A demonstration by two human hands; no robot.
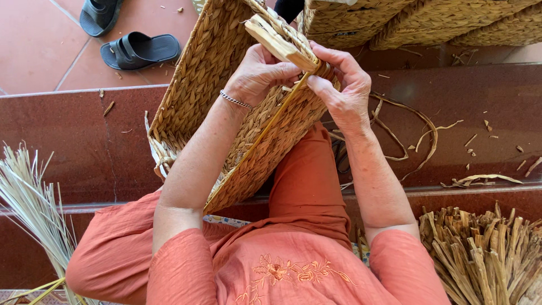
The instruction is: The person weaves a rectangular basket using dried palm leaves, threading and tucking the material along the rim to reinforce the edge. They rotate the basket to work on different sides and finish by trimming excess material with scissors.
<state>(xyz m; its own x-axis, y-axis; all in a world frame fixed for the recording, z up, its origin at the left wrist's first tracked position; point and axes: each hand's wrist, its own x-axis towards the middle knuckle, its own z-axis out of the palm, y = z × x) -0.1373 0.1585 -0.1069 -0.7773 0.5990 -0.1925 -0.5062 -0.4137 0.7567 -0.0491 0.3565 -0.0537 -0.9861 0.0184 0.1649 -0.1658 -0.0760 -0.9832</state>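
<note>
The left hand [257,73] and the right hand [341,85] meet at the upper rim of a woven straw basket [226,85] that leans across the person's lap; the left grip is pressed together on the rim, thumb and fingers closed on a pale flat bundle of fibre [279,39] that juts up and away from it; the right grip pinches a thin yellow strand [271,121], which runs from between the two hands down across the basket's wall toward the body; a silver bracelet [236,101] sits on the wrist just below the left grip; beyond the hands, further woven baskets [418,22] are stacked; far out past the left grip lie two dark sandals [121,36] on the tiled floor; loose curled strips [415,133] lie on the red stone step [73,135] beside the right grip; a sheaf of dried brown stalks [485,254] stands well below the right forearm, and pale green reeds [31,197] fan out well below the left one.
</note>
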